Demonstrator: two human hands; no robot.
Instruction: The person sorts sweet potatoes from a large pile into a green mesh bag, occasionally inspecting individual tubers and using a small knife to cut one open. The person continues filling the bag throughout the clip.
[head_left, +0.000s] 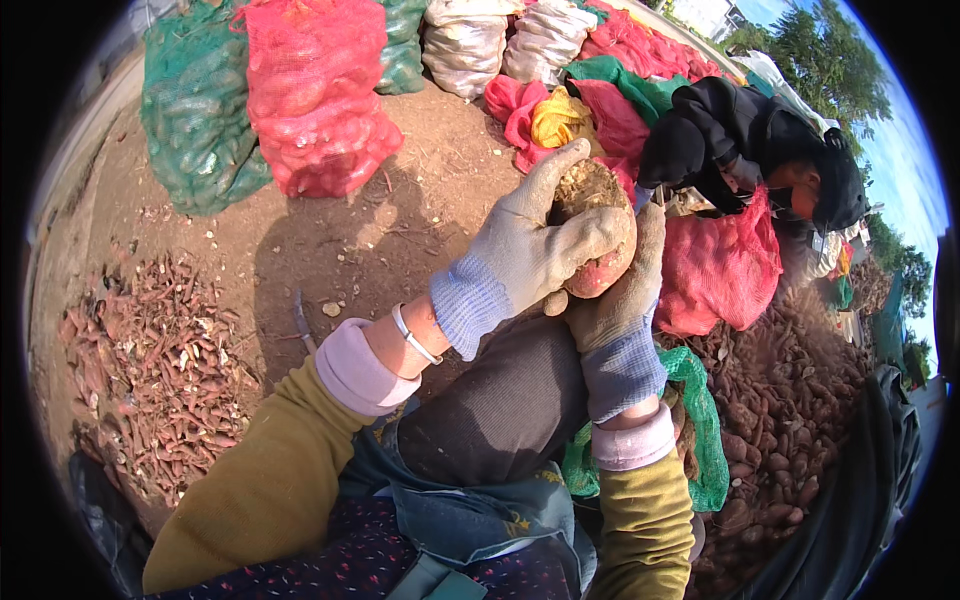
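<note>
Both my hands wear dusty work gloves with blue knit cuffs. My left hand (525, 244) grips a large reddish sweet potato (592, 189), thumb and fingers wrapped around its near side. The root's upper end looks brown, rough and crusted. From the lower right, my right hand (619, 319) holds the same root, its thumb lying along the right side. Its other fingers are mostly hidden. Under my right forearm, a green mesh bag (709, 450) stands with its mouth open and some roots inside. My dark-trousered knee (499, 405) is below the hands.
At left lies a heap of root trimmings (176, 375), near a curved blade (301, 319) on the dirt. Filled green (199, 112) and red (319, 97) mesh sacks stand ahead. Rightward, a co-worker (757, 142) bends over a red mesh bag (720, 262), beside a sweet potato pile (780, 450).
</note>
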